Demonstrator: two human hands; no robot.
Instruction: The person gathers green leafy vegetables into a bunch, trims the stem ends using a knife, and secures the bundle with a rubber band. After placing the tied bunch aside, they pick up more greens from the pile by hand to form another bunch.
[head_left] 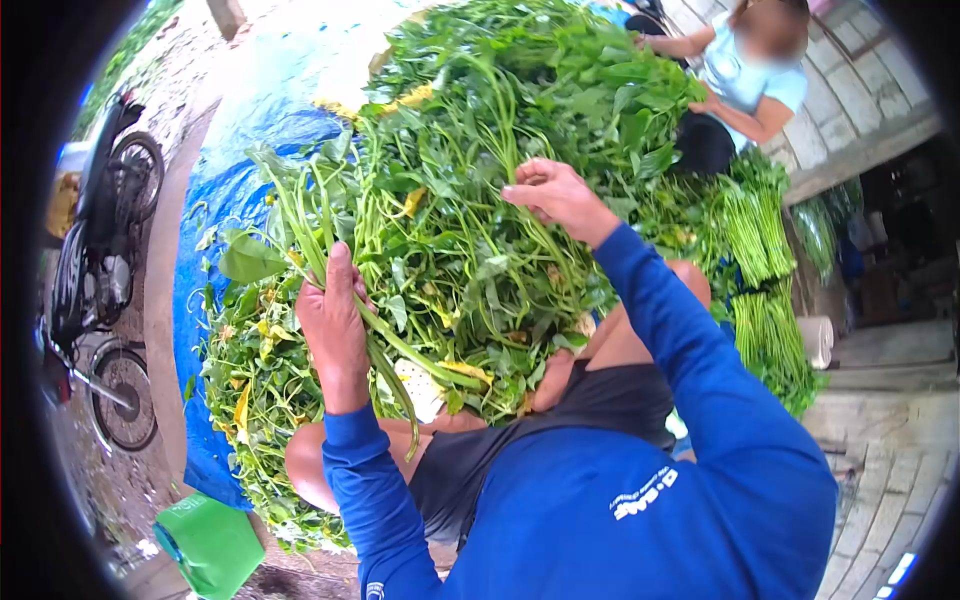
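My left hand [335, 310] is closed around a small bunch of long green leafy stems [318, 215]. Their leaves point up and away, and the thick cut ends [420, 365] hang below my fist. My right hand [560, 198] is over the big heap of leafy greens [450, 240], thumb and fingers pinched together at some upright green stems [505, 120]. Scattered yellow leaves [415, 200] show among the greens around both hands.
A blue tarp [215, 200] lies under the heap. Tied bundles of stems [755, 235] are stacked at the right. Another person in a light blue shirt [750, 75] sits at the far right. A motorcycle [105, 260] and a green container [210, 545] are at the left.
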